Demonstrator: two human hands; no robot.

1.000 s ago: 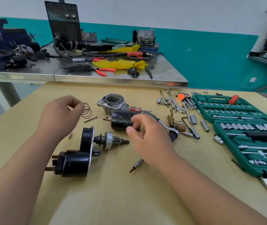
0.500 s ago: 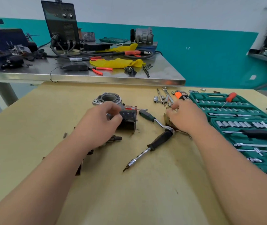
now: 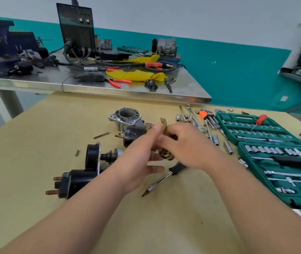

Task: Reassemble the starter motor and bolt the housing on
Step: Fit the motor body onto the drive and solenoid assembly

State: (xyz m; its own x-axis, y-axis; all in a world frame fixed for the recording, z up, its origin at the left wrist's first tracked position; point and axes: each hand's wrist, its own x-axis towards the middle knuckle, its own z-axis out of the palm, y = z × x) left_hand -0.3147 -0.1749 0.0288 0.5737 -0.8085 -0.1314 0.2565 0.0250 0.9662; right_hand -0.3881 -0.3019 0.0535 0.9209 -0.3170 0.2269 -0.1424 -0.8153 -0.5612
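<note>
Pale wood tabletop (image 3: pixel 54 125) fills the near ground, with a cluttered steel bench (image 3: pixel 109 90) beyond it against a teal-and-white wall. The starter motor lies in pieces at the middle of the table. The grey aluminium housing (image 3: pixel 125 118) stands at the far side and the black motor body (image 3: pixel 134 136) is just in front of it. The solenoid and end frame (image 3: pixel 80 175) sit nearer and to the left, with the pinion shaft (image 3: pixel 112 155) pointing right. A loose bolt (image 3: pixel 101 135) and a small pin (image 3: pixel 76 153) lie apart on the left.

Both hands meet above these parts. The right hand (image 3: pixel 188 145) has its fingers curled round a tan shift lever (image 3: pixel 163 126), whose forked end stands up past the knuckles. A dark round piece (image 3: pixel 165 154) hangs just below; blur hides what it is and what holds it. The left hand (image 3: pixel 140 158) reaches its forefinger up against the lever while its lower fingers spread loose. I cannot tell whether its thumb closes on anything.

The likely trouble is in the handover. With one hand barely engaged, the dark piece could slip and roll among the sockets beside the green case (image 3: pixel 237 117). The lever could also go in reversed, which would probably stop the housing from seating. A forearm sweeping low might knock the screwdriver (image 3: pixel 164 178) or scatter the bolt and pin.
</note>
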